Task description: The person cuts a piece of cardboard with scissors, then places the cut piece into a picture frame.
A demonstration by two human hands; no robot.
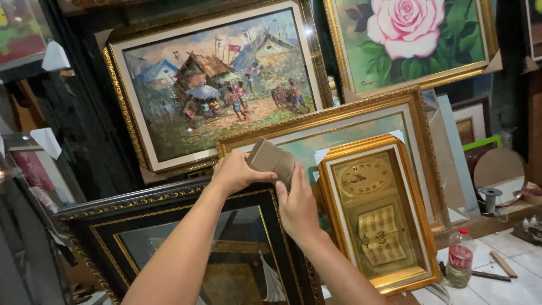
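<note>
Lower left: black and gold frame (169,226), leaned upright. Upper left of centre: village painting (217,85) in gilt frame. Centre: left hand (234,172) closed over a brown cardboard corner piece (272,160), which is held at the corner of the black frame; right hand (296,206) laid flat against it, fingers extended. Right of centre: gold clock frame (375,212). Upper right: rose painting (403,36). Lower right: plastic bottle (460,258) stood on white desk (508,282)
</note>
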